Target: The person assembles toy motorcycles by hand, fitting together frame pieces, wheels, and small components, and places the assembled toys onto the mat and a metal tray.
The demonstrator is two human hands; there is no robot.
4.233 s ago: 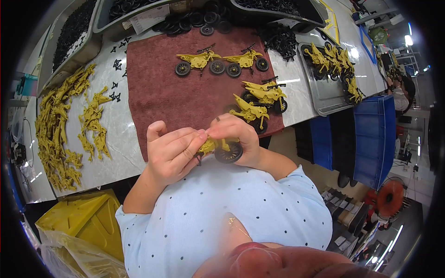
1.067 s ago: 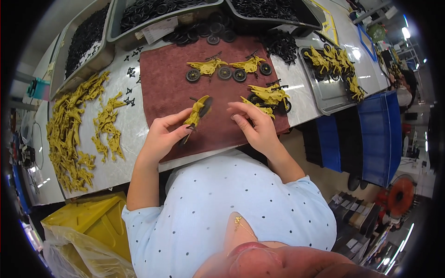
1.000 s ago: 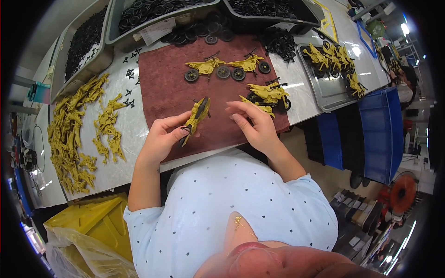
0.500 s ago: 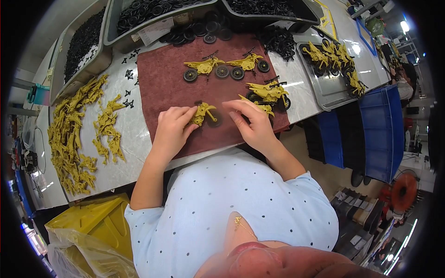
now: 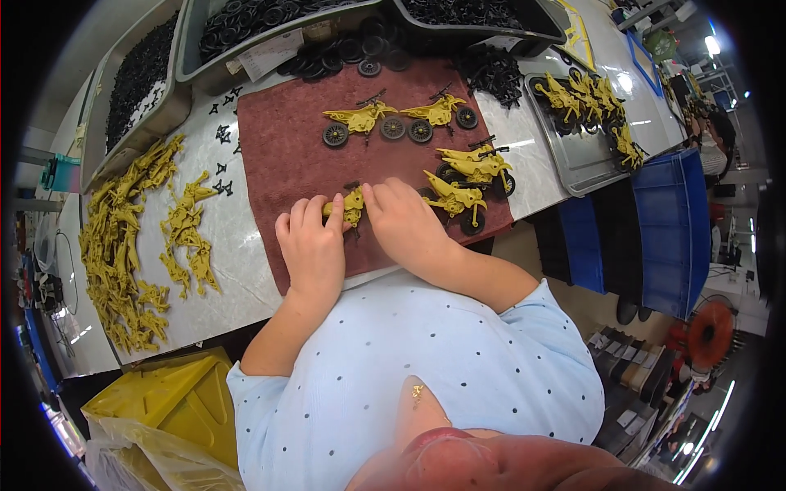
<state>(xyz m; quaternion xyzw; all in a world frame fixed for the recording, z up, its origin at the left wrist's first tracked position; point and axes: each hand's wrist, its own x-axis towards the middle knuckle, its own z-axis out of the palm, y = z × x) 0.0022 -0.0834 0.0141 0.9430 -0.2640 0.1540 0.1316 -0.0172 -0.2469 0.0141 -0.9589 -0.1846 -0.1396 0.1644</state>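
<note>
A yellow toy motorcycle frame lies pressed on the dark red cloth mat, held between both hands. My left hand grips its left end and my right hand its right end; most of it is hidden under the fingers. Several finished yellow motorcycles with black wheels stand on the mat: two at the far edge and two at the right.
Piles of yellow frames lie at the left of the table. Grey bins of black wheels line the far edge. A metal tray with more motorcycles sits at the right, blue crates beyond it. A yellow bin stands below left.
The left hand brought the yellow frame down from a raised tilt onto the mat. The right hand moved left to meet it, and both hands now close around it.
</note>
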